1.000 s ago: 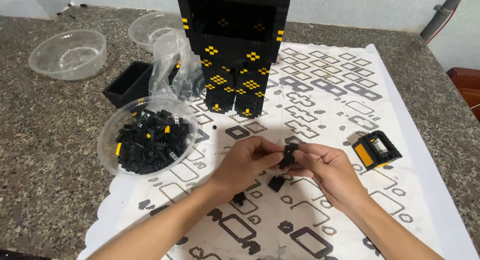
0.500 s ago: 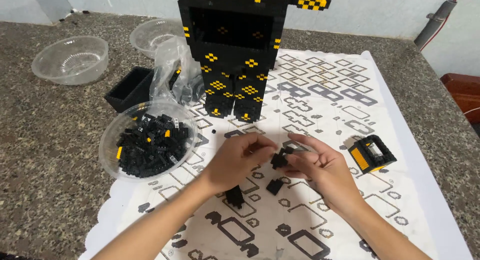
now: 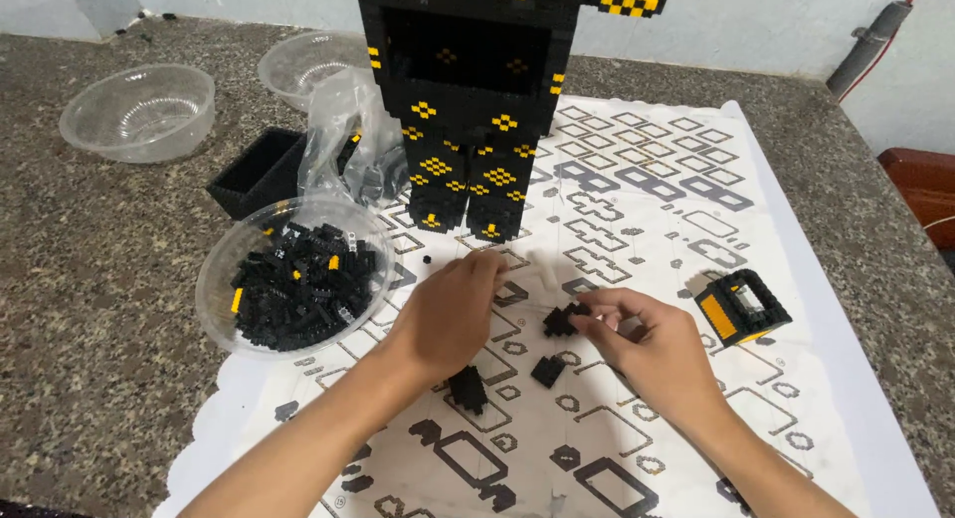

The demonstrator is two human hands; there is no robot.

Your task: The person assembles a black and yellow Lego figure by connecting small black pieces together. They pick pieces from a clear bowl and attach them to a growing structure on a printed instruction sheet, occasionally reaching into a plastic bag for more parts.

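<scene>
Just right of centre, the right hand [image 3: 652,344] pinches a small black brick cluster [image 3: 559,321] at its fingertips; the left hand [image 3: 448,314] hovers palm-down beside it, fingers loosely curled (holding nothing I can see). The cluster looks light, rigid, apt to snap apart, so best gripped by its sides.

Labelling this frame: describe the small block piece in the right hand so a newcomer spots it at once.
Start at the tall black-and-yellow block figure standing at the far end of the patterned white mat. Come down the mat to the right hand; its fingers pinch a small black block cluster. Unlike the loose black clusters lying on the mat nearby, it is in the fingers.
</scene>
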